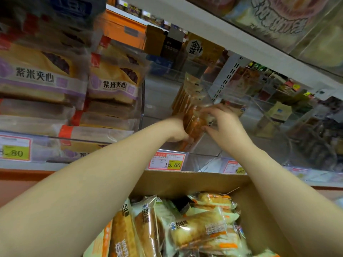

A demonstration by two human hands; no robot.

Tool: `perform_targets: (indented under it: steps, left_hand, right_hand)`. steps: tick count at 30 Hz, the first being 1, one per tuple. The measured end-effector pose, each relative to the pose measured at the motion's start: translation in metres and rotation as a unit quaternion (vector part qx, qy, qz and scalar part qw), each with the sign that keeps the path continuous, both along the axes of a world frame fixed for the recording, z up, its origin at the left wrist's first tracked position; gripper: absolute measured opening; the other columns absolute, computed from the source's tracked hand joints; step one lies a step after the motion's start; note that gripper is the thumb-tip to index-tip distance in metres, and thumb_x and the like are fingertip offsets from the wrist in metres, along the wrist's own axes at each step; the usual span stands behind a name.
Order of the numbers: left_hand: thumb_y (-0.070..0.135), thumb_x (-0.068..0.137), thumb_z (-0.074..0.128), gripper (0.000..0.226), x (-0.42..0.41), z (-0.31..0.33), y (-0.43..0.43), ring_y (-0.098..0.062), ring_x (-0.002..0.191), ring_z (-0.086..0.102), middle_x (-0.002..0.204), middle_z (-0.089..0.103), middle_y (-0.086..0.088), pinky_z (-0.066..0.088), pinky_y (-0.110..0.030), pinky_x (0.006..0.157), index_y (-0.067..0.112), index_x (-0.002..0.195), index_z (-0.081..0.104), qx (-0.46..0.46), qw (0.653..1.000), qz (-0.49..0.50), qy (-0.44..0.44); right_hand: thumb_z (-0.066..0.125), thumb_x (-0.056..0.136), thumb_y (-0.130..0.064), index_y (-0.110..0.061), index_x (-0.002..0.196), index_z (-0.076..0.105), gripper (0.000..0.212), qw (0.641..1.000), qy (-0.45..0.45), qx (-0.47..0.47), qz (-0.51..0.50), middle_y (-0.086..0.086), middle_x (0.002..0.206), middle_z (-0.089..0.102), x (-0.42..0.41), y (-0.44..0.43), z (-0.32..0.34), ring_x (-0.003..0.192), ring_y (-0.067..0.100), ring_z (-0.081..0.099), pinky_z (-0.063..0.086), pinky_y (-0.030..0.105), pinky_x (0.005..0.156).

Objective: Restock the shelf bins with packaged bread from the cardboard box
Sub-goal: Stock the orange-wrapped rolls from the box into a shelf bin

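We log the bread packet as clear film over golden-brown slices, turning orange at the lower end. We record the cardboard box as plain brown. In it, the boxed bread packets have pale green wrappers, orange bands and dark blue lettering. The purple-rice sandwich packs are tan with a lilac stripe, a dark purple filling print and a red corner. The price tag is white with a red border and a yellow-green price patch. The upper shelf edge is light grey. The blurred mushroom carton looks mustard-yellow to us.
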State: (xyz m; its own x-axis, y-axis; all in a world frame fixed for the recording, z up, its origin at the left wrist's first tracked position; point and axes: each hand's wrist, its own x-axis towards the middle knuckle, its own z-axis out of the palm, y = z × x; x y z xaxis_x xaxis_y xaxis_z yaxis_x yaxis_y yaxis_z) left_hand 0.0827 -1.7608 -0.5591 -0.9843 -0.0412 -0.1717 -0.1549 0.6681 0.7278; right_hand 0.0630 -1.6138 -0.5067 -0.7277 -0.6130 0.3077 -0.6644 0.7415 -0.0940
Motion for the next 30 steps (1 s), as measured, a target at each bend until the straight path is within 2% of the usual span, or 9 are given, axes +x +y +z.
perform_targets:
  steps: [3, 6, 10, 16, 19, 23, 26, 28, 30]
  left_hand:
    - [0.023, 0.082, 0.073, 0.077, 0.000, 0.003, 0.006, -0.024, 0.100, 0.058, 0.122, 0.059, -0.009, 0.045, -0.029, 0.078, 0.022, 0.145, 0.030, 0.008, 0.999, 0.003, 0.044]
    - [0.024, 0.083, 0.072, 0.084, 0.000, 0.000, 0.006, -0.022, 0.098, 0.055, 0.127, 0.056, -0.009, 0.041, -0.028, 0.077, 0.023, 0.150, 0.020, 0.006, 0.999, 0.003, 0.037]
    - [0.026, 0.081, 0.074, 0.084, -0.003, -0.004, 0.005, -0.028, 0.112, 0.056, 0.132, 0.053, -0.011, 0.046, -0.033, 0.089, 0.022, 0.148, 0.025, 0.007, 0.999, 0.015, 0.037]
    - [0.034, 0.076, 0.077, 0.084, 0.003, -0.001, 0.003, -0.027, 0.109, 0.058, 0.127, 0.057, -0.010, 0.048, -0.038, 0.093, 0.018, 0.145, 0.032, -0.019, 0.999, 0.014, 0.040]
    - [0.036, 0.077, 0.076, 0.075, 0.015, 0.008, 0.003, -0.027, 0.108, 0.058, 0.123, 0.060, -0.009, 0.048, -0.038, 0.092, 0.016, 0.140, 0.039, -0.036, 0.997, 0.021, 0.058]
    - [0.033, 0.080, 0.074, 0.071, 0.041, 0.022, 0.002, -0.028, 0.119, 0.054, 0.132, 0.056, -0.010, 0.043, -0.037, 0.098, 0.017, 0.140, 0.040, -0.023, 0.992, 0.046, 0.114]
    - [0.029, 0.084, 0.071, 0.073, 0.065, 0.027, 0.002, -0.029, 0.127, 0.049, 0.141, 0.049, -0.010, 0.040, -0.037, 0.104, 0.018, 0.146, 0.032, -0.031, 0.987, 0.049, 0.147]
    - [0.027, 0.087, 0.068, 0.073, 0.080, 0.026, 0.002, -0.028, 0.128, 0.048, 0.143, 0.047, -0.010, 0.039, -0.037, 0.104, 0.020, 0.148, 0.030, -0.051, 0.986, 0.038, 0.155]
    - [0.027, 0.088, 0.066, 0.067, 0.093, 0.024, 0.002, -0.027, 0.127, 0.049, 0.143, 0.048, -0.007, 0.042, -0.038, 0.103, 0.023, 0.146, 0.033, -0.069, 0.986, 0.025, 0.152]
  right_hand:
    - [0.070, 0.079, -0.006, -0.017, 0.121, 0.062, 0.044, 1.000, 0.000, 0.002, 0.009, 0.005, 0.127, 0.057, -0.004, 0.001, 0.004, 0.121, 0.024, 0.049, 0.034, 0.029, 0.102]
    - [0.071, 0.079, -0.010, -0.021, 0.121, 0.062, 0.045, 1.000, -0.015, 0.025, -0.012, 0.005, 0.129, 0.056, -0.007, 0.003, -0.001, 0.124, 0.027, 0.045, 0.034, 0.036, 0.104]
    - [0.069, 0.080, -0.013, -0.022, 0.126, 0.059, 0.047, 0.999, 0.009, 0.029, -0.031, 0.005, 0.130, 0.056, -0.007, 0.002, -0.006, 0.128, 0.028, 0.039, 0.030, 0.038, 0.106]
    - [0.071, 0.080, -0.019, -0.019, 0.133, 0.053, 0.056, 0.999, 0.021, 0.021, -0.045, 0.007, 0.132, 0.055, 0.006, 0.009, -0.002, 0.129, 0.030, 0.036, 0.030, 0.041, 0.106]
    - [0.070, 0.081, -0.018, -0.018, 0.127, 0.057, 0.048, 0.998, 0.052, -0.011, -0.021, 0.006, 0.126, 0.057, 0.026, 0.019, 0.005, 0.122, 0.029, 0.043, 0.035, 0.042, 0.100]
    - [0.070, 0.081, -0.008, -0.013, 0.104, 0.068, 0.024, 0.991, 0.096, -0.059, 0.066, 0.001, 0.100, 0.066, 0.072, 0.040, 0.002, 0.097, 0.022, 0.057, 0.046, 0.036, 0.085]
    - [0.066, 0.084, -0.007, -0.016, 0.098, 0.069, 0.017, 0.995, 0.017, -0.023, 0.092, -0.006, 0.092, 0.066, 0.106, 0.054, -0.013, 0.087, 0.011, 0.061, 0.053, 0.035, 0.079]
    - [0.064, 0.087, -0.013, -0.023, 0.106, 0.068, 0.023, 0.990, -0.099, 0.059, 0.079, -0.012, 0.100, 0.065, 0.120, 0.059, -0.026, 0.092, 0.006, 0.060, 0.051, 0.033, 0.086]
    - [0.065, 0.084, -0.019, -0.027, 0.118, 0.063, 0.035, 0.963, -0.193, 0.171, 0.074, -0.010, 0.116, 0.063, 0.129, 0.059, -0.040, 0.106, 0.008, 0.057, 0.046, 0.031, 0.095]
